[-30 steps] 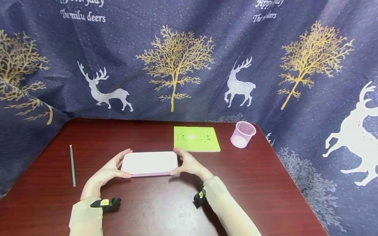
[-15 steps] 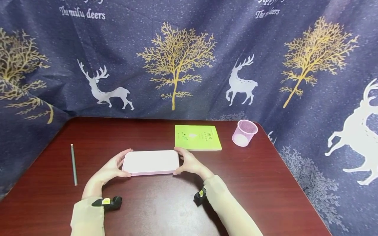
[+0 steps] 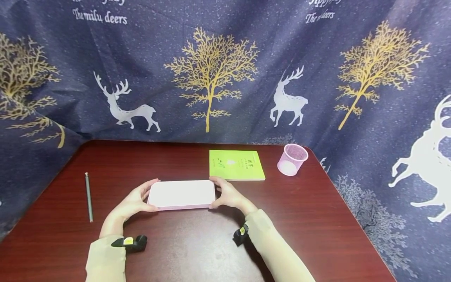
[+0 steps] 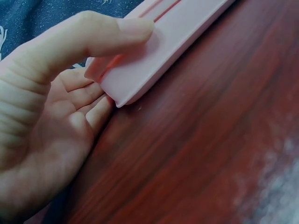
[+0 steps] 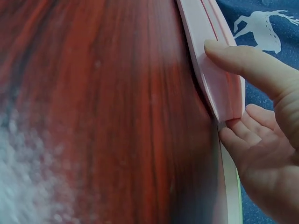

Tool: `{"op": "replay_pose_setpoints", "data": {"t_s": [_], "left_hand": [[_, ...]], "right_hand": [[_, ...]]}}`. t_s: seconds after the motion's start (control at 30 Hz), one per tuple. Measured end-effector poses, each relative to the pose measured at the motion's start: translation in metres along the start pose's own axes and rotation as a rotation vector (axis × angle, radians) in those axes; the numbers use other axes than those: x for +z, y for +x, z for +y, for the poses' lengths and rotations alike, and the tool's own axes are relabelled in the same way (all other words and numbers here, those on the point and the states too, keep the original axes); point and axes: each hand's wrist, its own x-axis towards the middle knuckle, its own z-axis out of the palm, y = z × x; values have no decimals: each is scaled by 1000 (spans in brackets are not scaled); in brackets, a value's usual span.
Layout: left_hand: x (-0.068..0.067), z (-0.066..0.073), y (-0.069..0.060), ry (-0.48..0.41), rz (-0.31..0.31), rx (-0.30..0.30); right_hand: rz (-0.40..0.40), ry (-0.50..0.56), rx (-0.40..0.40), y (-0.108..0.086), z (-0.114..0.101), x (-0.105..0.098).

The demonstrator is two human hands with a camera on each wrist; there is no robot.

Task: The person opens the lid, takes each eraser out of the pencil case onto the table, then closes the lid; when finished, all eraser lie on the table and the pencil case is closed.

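Observation:
A flat pink box (image 3: 181, 196) with a whitish top lies lengthwise near the middle of the table in the head view. Its left end is held by my left hand (image 3: 135, 199), thumb on the near side and fingers toward the far side. My right hand (image 3: 229, 194) grips the opposite end in the same manner. In the left wrist view the thumb presses the side of the pink box (image 4: 161, 46), just below a reddish seam. The right wrist view has the other thumb on the pink box (image 5: 210, 60). The underside is hidden.
Behind the box, a green book (image 3: 237, 165) lies flat. To its right stands a pink mesh pen holder (image 3: 292, 159). A greenish pen (image 3: 89, 197) lies at the left on the dark red table (image 3: 299, 235). A patterned blue cloth (image 3: 141, 51) hangs behind.
The whole head view has shifted slightly. Both hands keep hold of the box, which stays in about the same spot on the table.

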Motion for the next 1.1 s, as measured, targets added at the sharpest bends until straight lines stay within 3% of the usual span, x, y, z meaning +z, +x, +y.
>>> {"op": "replay_pose_setpoints", "data": {"t_s": [0.23,0.4,0.63,0.83,1.1], "left_hand": [[0,-1,-1,-29,-7,24],[-1,-1,0,-45,-9,20],[-1,-1,-1,-28,-12,12],[-1,7,-2,58,0,-10],[-6,8,-7,86,-22,-35]], "right_hand": [[-19,75,111,3,-1,-2],[-31,88,128,2,-3,-4],[-47,82,123,1,-7,-8],[-64,75,125,4,-4,-12],[-116,93,106,7,-5,-19]]}}
